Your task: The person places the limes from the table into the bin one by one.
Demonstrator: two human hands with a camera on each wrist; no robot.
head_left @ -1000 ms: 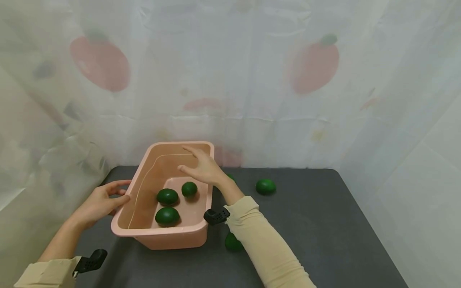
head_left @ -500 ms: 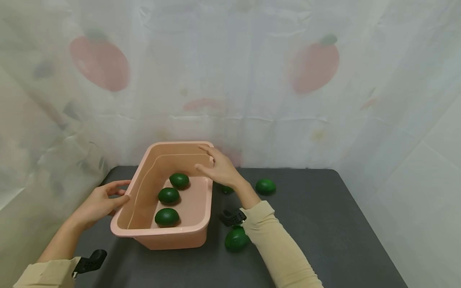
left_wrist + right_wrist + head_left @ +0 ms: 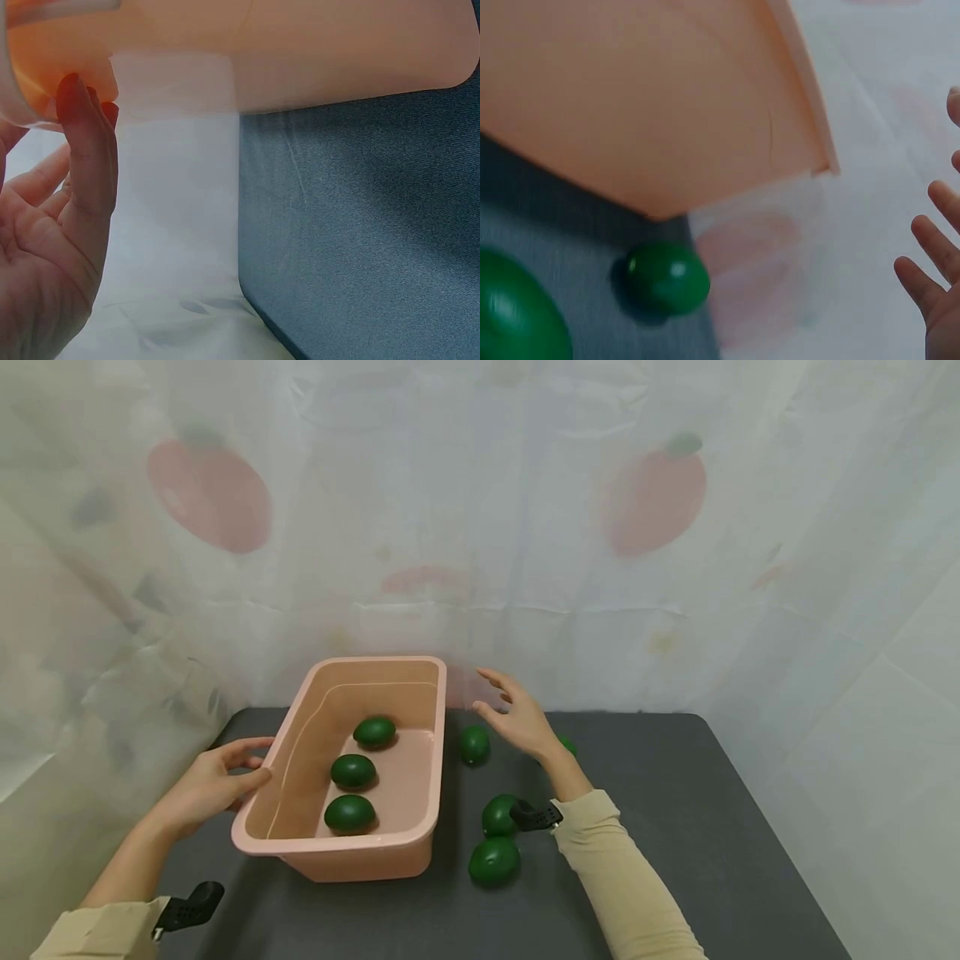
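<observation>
Right hand [image 3: 525, 722], fingers spread and empty, should drop onto the green fruit [image 3: 475, 744] at its nine o'clock; left hand [image 3: 206, 785], fingers relaxed, steadies the pink tub [image 3: 337, 847]

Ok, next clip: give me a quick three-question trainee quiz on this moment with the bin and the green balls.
1. How many green balls lie inside the pink bin?
2. True or false: the right hand is gripping a ball.
3. What does the left hand touch? A) the curtain B) the bin's side C) a ball

Key: 1. Three. 2. False; it hovers with fingers spread above the dark table, holding nothing. 3. B.
</observation>
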